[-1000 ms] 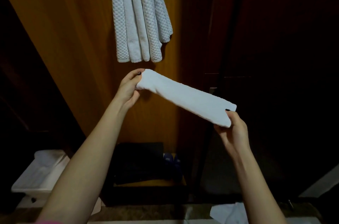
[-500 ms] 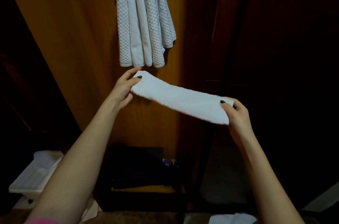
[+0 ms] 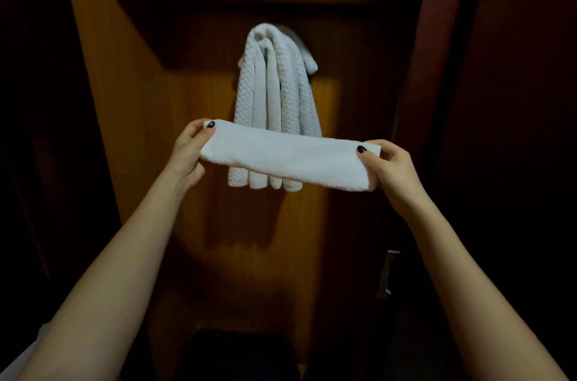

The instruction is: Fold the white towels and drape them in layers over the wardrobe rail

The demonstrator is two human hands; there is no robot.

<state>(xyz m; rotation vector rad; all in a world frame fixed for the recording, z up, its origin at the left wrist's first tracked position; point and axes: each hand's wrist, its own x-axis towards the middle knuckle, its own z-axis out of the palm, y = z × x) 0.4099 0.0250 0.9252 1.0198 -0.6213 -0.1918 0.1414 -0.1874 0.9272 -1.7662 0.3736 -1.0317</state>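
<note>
Dim wooden wardrobe (image 3: 249,255) interior
Warm light pools on the orange-brown back panel (image 3: 203,105); the left side panel (image 3: 118,105) slants inward, and a dark door (image 3: 515,146) stands right.

Folded white terry towel (image 3: 287,162) is stretched crosswise, pinched at its ends by the left hand (image 3: 190,149) and the right hand (image 3: 390,168). It blocks the approach to the lower half of the hanging white waffle-weave towels (image 3: 276,90), which fill the middle of the recess. Free gaps lie left of them, up to the orange-brown wooden side panel (image 3: 125,105), and right, up to the dark red-brown door (image 3: 499,130). Rail hidden.
</note>
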